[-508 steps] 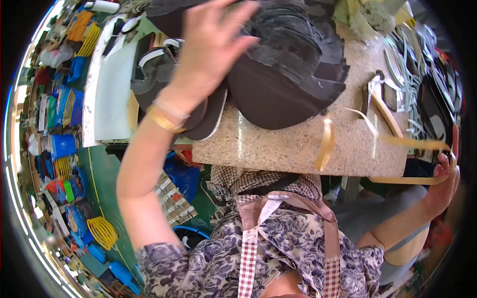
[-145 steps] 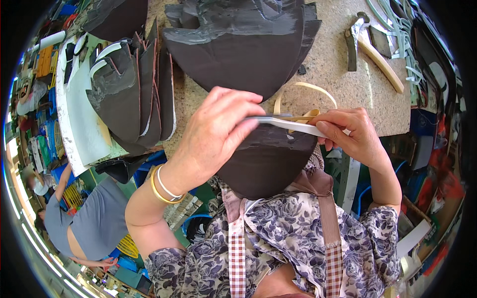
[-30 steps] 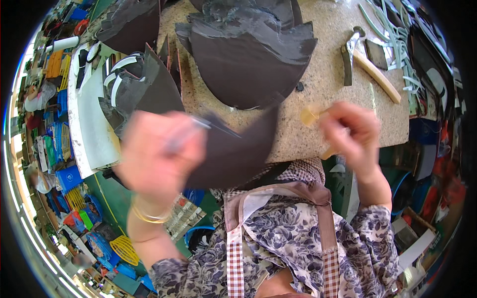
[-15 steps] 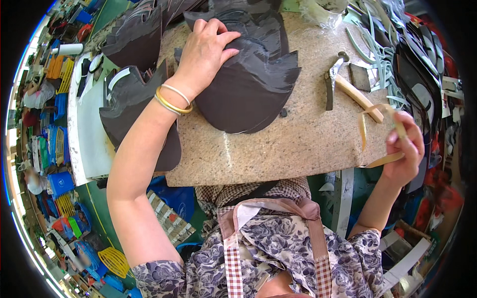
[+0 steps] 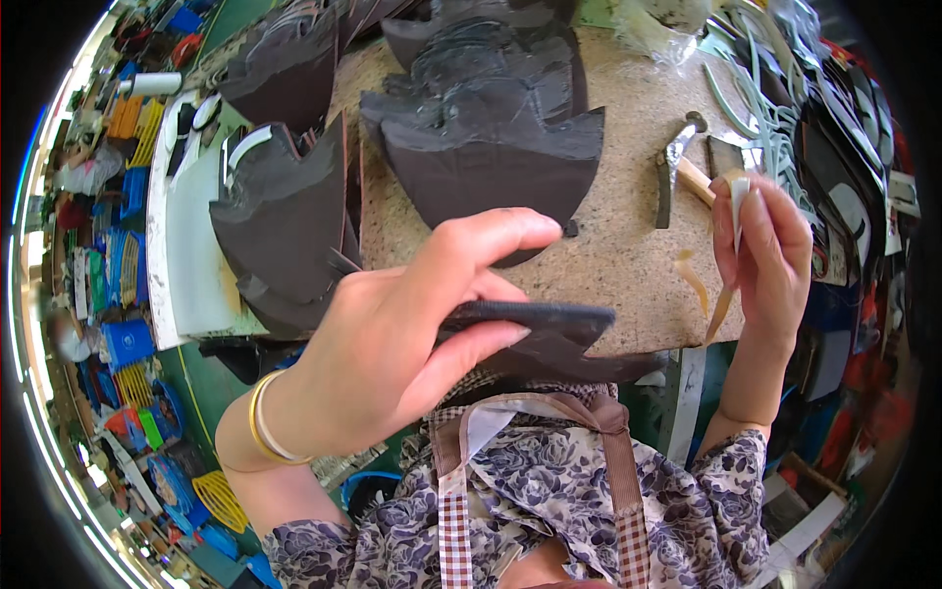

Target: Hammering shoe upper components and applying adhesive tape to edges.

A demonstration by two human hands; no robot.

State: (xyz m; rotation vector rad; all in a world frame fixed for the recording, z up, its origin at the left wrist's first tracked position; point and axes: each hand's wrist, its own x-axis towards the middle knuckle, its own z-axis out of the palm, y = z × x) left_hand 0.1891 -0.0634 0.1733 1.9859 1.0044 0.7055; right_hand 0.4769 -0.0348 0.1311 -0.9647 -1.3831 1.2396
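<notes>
Close to the table's front edge, my left hand (image 5: 388, 339) pinches a dark brown leather-like piece (image 5: 559, 344) between thumb and fingers, its ribbed dark edge turned up. Part of that piece is hidden behind the hand. At the right, my right hand (image 5: 775, 250) holds a narrow tan strip of tape (image 5: 721, 312) in closed fingertips, with a whitish part showing at the top. Beyond my left hand lies an overlapping stack of similar dark pieces (image 5: 481, 162), curved at the front and jagged at the sides.
Another pile of dark pieces (image 5: 280, 221) lies at the left. A hammer (image 5: 675, 165) and a small dark block (image 5: 726, 154) rest on the speckled tabletop (image 5: 628, 285). Pale green strips (image 5: 775, 128) and dark cut pieces (image 5: 844, 157) crowd the right side.
My left hand has come from the stack toward me, now with a dark piece in it. My right hand has moved up and inward with the tan strip.
</notes>
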